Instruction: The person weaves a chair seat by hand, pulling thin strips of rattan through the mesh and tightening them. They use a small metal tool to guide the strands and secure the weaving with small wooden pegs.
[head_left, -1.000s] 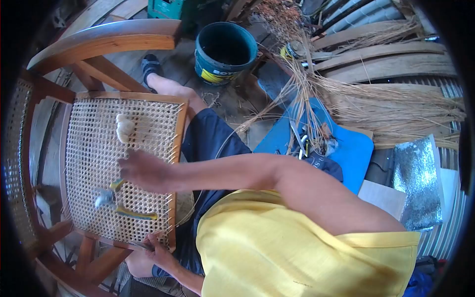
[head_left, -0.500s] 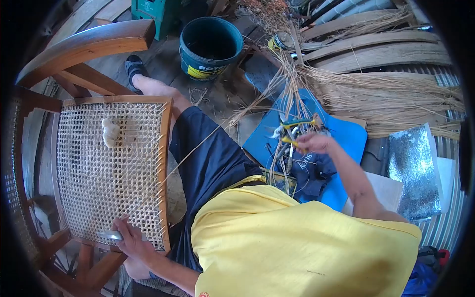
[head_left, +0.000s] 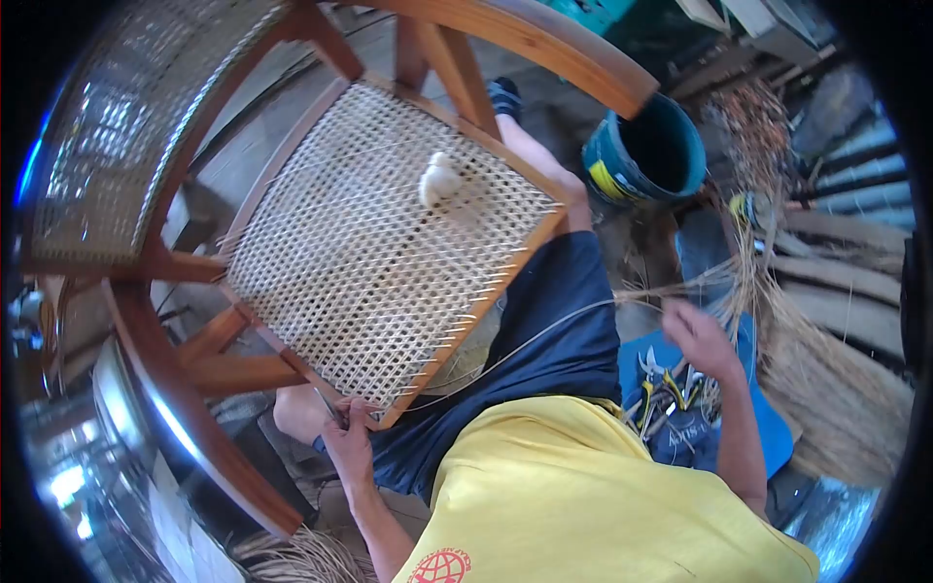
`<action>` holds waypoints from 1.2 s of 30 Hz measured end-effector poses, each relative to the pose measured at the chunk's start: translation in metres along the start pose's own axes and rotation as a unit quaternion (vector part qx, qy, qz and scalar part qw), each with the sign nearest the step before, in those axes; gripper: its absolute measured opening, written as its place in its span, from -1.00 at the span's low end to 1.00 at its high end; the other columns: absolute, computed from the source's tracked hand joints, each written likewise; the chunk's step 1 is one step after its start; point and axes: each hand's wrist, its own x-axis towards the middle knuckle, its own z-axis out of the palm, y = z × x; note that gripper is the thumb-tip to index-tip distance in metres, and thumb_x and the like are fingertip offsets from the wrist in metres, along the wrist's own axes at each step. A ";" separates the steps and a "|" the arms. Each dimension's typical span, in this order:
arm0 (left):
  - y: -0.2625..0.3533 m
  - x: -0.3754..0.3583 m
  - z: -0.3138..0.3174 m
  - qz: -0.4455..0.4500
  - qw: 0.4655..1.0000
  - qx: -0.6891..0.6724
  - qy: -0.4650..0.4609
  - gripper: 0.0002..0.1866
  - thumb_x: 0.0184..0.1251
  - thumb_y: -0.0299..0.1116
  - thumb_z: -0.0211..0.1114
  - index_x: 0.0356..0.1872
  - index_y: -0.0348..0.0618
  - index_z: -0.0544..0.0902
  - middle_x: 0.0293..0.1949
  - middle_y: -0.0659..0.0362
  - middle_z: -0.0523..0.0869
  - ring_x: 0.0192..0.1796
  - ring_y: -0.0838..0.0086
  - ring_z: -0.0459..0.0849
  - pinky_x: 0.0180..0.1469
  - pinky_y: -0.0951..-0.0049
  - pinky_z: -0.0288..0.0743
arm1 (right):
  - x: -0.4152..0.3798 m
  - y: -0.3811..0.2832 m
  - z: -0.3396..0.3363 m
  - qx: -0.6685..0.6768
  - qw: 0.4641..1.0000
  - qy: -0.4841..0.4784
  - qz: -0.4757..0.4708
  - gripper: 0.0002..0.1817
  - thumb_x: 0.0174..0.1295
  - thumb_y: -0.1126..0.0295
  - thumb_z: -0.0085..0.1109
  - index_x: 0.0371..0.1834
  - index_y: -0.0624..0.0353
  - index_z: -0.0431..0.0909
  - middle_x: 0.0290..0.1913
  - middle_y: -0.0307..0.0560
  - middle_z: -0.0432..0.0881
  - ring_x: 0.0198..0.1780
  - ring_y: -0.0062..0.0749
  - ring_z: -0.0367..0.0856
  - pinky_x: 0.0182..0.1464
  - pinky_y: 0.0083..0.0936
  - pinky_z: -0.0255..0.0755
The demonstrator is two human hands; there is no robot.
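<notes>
A wooden chair with a woven cane seat [head_left: 360, 253] stands at the left, and a white lump [head_left: 440, 183] rests on the weave. My left hand [head_left: 350, 437] is closed at the seat's near corner around a metal tool [head_left: 330, 406]. A long cane strand [head_left: 554, 323] runs from near that corner across my lap toward the right. My right hand [head_left: 698, 338] is raised over the blue mat [head_left: 777, 428], its fingers curled; what they hold, if anything, is too small to tell. Yellow-handled pliers [head_left: 671, 391] lie below it among other tools.
Beyond my knee stands a dark green bucket [head_left: 607, 160]. Bundles of cane strands [head_left: 826, 389] and curved wooden pieces [head_left: 846, 277] lie at the right. The chair's armrest [head_left: 544, 44] arches across the top. More cane [head_left: 301, 556] lies at the bottom left.
The view has turned toward the left. My right hand has let go of the yellow-handled pliers, which now lie on the mat. My left hand is now at the seat's near corner.
</notes>
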 end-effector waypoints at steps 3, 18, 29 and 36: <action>0.009 -0.030 0.005 0.031 0.999 0.000 0.032 -0.84 0.53 -0.39 0.24 -0.18 -0.30 0.65 -0.34 0.17 0.77 -0.33 0.58 0.65 -0.22 0.54 0.49 | 0.056 -0.122 0.050 0.105 0.955 0.162 -0.226 -0.64 0.34 0.29 0.26 0.08 0.32 0.61 0.12 0.25 0.67 0.07 -0.08 0.72 0.15 -0.33 0.52; 0.220 -0.064 -0.091 0.372 0.877 0.300 0.049 -0.73 0.05 -0.72 0.30 -0.22 -0.19 0.67 -0.32 0.07 0.73 -0.34 0.23 0.74 -0.30 0.34 0.58 | 0.135 -0.248 0.294 -0.191 0.688 0.147 -0.684 -0.68 0.34 0.18 0.26 -0.05 0.21 0.58 -0.08 0.00 0.65 0.05 -0.18 0.53 0.18 -0.18 0.39; 0.290 0.207 -0.087 0.475 0.829 0.281 0.084 -0.77 0.51 -0.26 0.19 -0.14 -0.24 0.64 -0.36 0.07 0.75 -0.28 0.31 0.74 -0.12 0.32 0.53 | 0.292 -0.341 0.285 -0.231 0.684 0.466 -0.511 -0.82 0.19 0.47 0.21 -0.16 0.27 0.60 -0.15 0.00 0.58 -0.15 -0.33 0.54 -0.13 -0.40 0.57; 0.273 0.201 -0.098 0.455 0.848 0.270 0.017 -0.80 0.49 -0.28 0.24 -0.14 -0.21 0.66 -0.37 0.16 0.76 -0.28 0.46 0.73 -0.15 0.34 0.53 | 0.237 -0.373 0.349 -0.130 0.636 0.107 -0.753 -0.76 0.22 0.54 0.14 -0.06 0.38 0.56 -0.18 0.09 0.64 -0.09 -0.28 0.60 0.03 -0.35 0.53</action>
